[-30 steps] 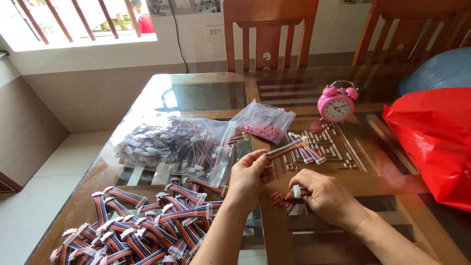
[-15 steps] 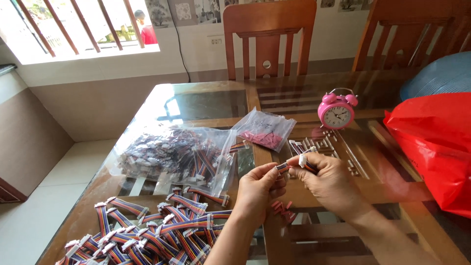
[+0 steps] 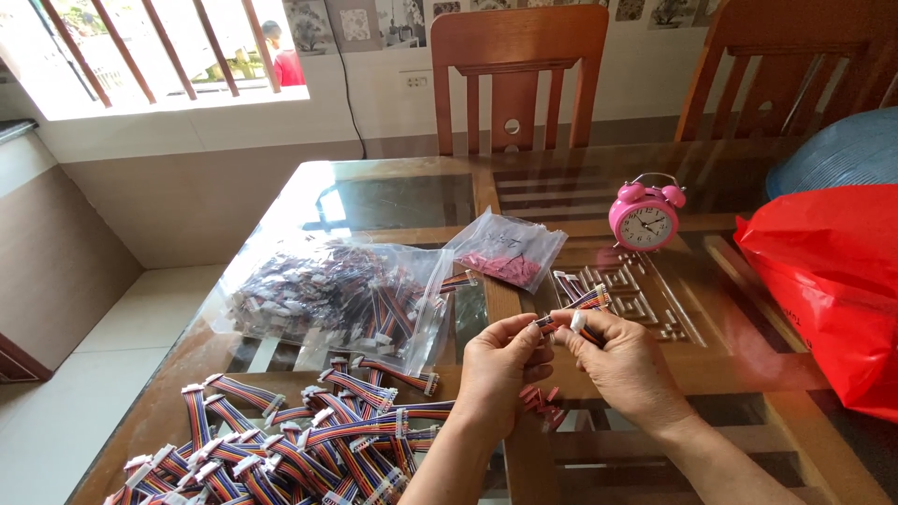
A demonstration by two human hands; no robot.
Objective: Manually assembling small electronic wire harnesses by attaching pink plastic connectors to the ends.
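Both hands meet above the glass bench (image 3: 393, 201). The left hand (image 3: 500, 369) pinches the end of a short rainbow ribbon cable (image 3: 587, 301) between its fingers (image 3: 526, 329), and the right hand (image 3: 622, 360) clasps the same cable just beside them. Small pink pieces (image 3: 541, 400) lie beneath the fingers; a heap of finished cables (image 3: 281, 440) lies to their left.

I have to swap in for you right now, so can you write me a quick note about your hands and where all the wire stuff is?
Left hand and right hand: both pinch one short striped ribbon cable at its white end.
Done pile: loose ribbon cables at the table's near left.
More cables sit in the big clear bag.
Small pink pieces lie under the hands; more in the small bag.
Left: the cable in hand, maybe the bagged ones.
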